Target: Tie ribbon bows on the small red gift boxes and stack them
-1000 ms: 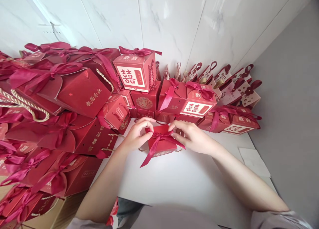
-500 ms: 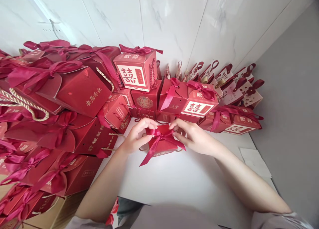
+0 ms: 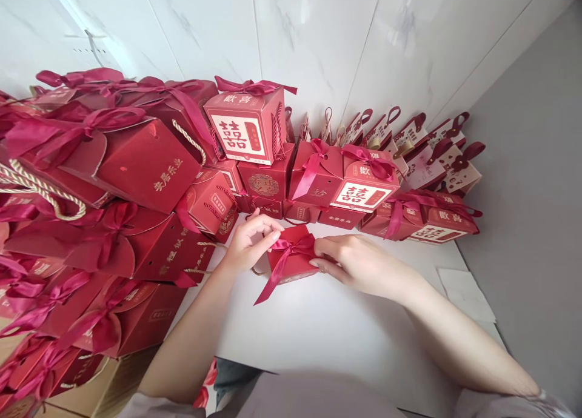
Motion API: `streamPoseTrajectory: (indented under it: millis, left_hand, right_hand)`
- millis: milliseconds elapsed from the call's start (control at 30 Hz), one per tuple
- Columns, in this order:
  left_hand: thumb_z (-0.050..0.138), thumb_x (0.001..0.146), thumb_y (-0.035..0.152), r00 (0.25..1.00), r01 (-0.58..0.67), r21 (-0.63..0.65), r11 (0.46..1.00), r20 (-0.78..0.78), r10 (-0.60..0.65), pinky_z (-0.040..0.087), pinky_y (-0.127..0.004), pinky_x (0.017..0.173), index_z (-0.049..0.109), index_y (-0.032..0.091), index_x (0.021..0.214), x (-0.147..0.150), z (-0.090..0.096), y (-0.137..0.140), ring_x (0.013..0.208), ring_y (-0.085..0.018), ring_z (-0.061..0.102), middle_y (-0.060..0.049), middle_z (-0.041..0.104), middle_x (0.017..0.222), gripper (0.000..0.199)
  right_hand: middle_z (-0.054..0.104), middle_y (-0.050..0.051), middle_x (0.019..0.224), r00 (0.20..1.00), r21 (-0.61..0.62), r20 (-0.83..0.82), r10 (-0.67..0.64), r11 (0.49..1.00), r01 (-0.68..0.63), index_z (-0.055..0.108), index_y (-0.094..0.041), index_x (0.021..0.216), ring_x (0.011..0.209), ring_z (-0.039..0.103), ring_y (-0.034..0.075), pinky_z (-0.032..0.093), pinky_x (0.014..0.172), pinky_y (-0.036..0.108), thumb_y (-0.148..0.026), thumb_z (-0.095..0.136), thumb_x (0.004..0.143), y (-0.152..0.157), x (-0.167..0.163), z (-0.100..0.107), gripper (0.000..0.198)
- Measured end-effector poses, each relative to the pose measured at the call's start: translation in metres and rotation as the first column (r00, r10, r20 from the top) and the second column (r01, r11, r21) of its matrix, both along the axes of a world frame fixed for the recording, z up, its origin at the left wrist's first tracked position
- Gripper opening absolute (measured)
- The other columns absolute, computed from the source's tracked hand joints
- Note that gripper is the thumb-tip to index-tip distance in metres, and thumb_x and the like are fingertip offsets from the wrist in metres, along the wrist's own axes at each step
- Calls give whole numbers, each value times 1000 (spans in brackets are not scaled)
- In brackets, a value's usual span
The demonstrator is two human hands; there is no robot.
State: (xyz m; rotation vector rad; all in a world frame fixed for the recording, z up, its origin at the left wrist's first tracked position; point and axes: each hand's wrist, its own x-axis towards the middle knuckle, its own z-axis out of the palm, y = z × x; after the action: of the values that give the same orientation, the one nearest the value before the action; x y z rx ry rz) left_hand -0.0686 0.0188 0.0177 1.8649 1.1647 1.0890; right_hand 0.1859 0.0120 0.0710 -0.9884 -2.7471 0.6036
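Observation:
A small red gift box stands on the white tabletop in front of me, with a crimson satin ribbon tied in a bow across its top. My left hand is at the box's left side, thumb and forefinger pinching the bow's left loop. At the right side, my right hand has its fingers closed on the ribbon there, and its back hides that end of the bow. One ribbon tail hangs toward me over the box's front left. Part of a cord handle shows beneath my left hand.
Red gift boxes with bows are piled high on the left. More boxes line the back by the marble-patterned wall, with small loop-handled bags behind them. White sheets lie near the table's right edge.
My right hand has turned palm-down and moved over the bow's right side, covering the right tail that showed before. My left hand keeps its pinch, nearly in place. The view has shifted slightly.

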Motion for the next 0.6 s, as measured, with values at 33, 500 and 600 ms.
streamPoseTrajectory:
  millis: [33, 500, 600]
  left_hand:
    - [58, 90, 27, 1000, -23, 27, 999, 8, 23, 15, -47, 120, 63, 22, 90, 2, -1, 0, 62, -12, 61, 7, 59, 58, 8]
    - [60, 87, 26, 987, -147, 212, 966, -39, 159, 24, -47, 118, 61, 23, 83, 9, -9, 1, 67, -13, 63, 7, 62, 60, 5]
    - [60, 86, 27, 983, -144, 224, 964, -81, 166, 23, -48, 119, 62, 23, 80, 10, -8, 1, 69, -14, 64, 7, 64, 61, 8]
  right_hand:
    - [58, -1, 72, 1000, 4, 0, 1, 1000, -1, 46, -20, 79, 57, 46, 12, 29, 55, 26, -23, 47, 98, 0, 1, 0, 19]
    - [59, 0, 72, 997, -52, 8, 82, 995, -82, 50, -20, 75, 59, 48, 12, 28, 56, 27, -22, 42, 99, 7, 10, 6, 25]
    - [59, 1, 72, 993, -72, -6, 114, 991, -114, 53, -20, 76, 60, 50, 13, 29, 56, 27, -23, 44, 98, 9, 15, 5, 24]
